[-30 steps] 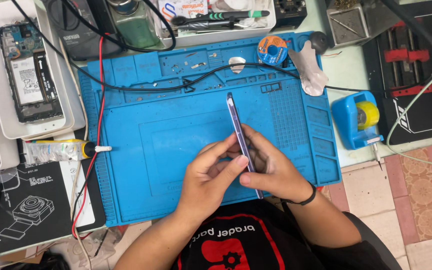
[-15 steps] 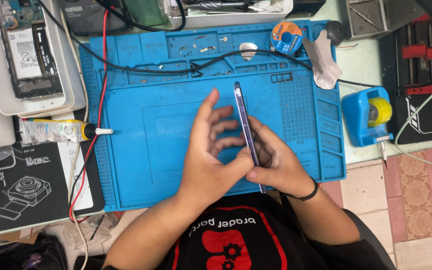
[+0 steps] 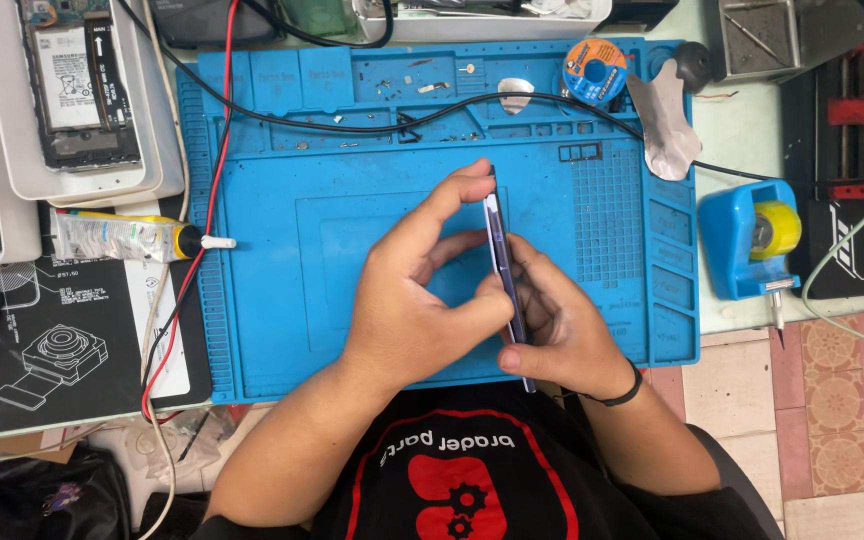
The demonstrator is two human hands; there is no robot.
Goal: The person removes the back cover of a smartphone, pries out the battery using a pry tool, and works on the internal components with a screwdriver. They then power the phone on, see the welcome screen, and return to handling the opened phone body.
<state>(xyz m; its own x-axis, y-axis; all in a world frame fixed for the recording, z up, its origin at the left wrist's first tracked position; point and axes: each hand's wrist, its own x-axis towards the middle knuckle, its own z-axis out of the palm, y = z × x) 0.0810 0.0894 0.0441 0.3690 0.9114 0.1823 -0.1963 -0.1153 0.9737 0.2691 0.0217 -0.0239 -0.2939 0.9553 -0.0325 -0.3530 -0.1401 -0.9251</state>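
Note:
I hold a thin purple phone (image 3: 500,262) on its edge above the blue silicone work mat (image 3: 292,230). My left hand (image 3: 422,290) presses on its left face, with the index finger stretched up to the phone's top end. From the right, my right hand (image 3: 560,318) clasps it, fingers wrapped behind and thumb low on the edge. The phone's lower end sticks out below my right hand, near my black shirt.
A black cable (image 3: 372,125) and a red wire (image 3: 214,190) cross the mat. A glue tube (image 3: 127,237) lies to the left, an opened phone (image 3: 77,85) in a white tray at top left. A blue tape dispenser (image 3: 757,238) stands right; a wire spool (image 3: 594,72) sits at the mat's top.
My left hand's fingers have stretched further up the phone, the index now reaching its top end. The phone stays upright between both hands; the view has drifted slightly.

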